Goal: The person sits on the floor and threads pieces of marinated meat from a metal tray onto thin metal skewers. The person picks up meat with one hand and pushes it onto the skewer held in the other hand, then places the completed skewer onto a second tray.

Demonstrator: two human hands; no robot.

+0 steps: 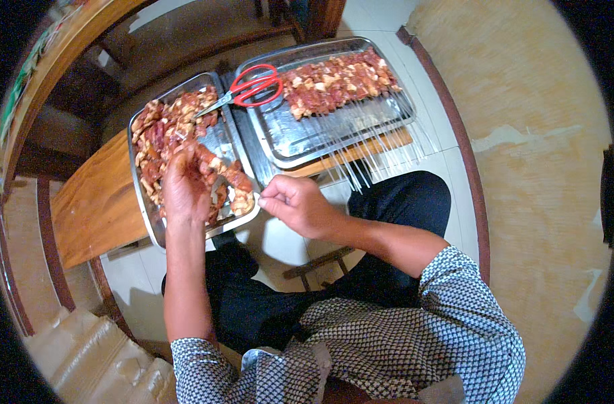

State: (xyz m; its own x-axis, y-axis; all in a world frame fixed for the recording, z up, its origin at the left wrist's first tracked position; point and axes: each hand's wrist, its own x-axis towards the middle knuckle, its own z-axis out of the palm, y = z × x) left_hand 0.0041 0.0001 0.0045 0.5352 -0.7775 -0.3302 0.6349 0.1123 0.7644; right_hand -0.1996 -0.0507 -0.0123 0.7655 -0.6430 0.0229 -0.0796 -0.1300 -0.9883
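My left hand (pixel 188 185) is over the left metal tray (pixel 227 145), its fingers closed on a piece of raw meat at the upper end of a short row of chunks. This meat skewer (pixel 238 179) slants down toward my right hand (pixel 295 204), which is closed in a pinch beside the tray's right edge. The thin stick is mostly hidden by meat and fingers; only a pale bit shows at my right fingertips. Loose marinated meat (pixel 152 138) fills much of the left tray. Red-handled scissors (pixel 256 86) lie across the rims of both trays, blades over the meat.
The right metal tray (pixel 273 145) holds a row of finished meat skewers (pixel 340 81), their bare sticks (pixel 371 151) poking out over its near edge. A wooden bench (pixel 91 195) supports the trays. My knees are close below, and a wall (pixel 535 168) stands at the right.
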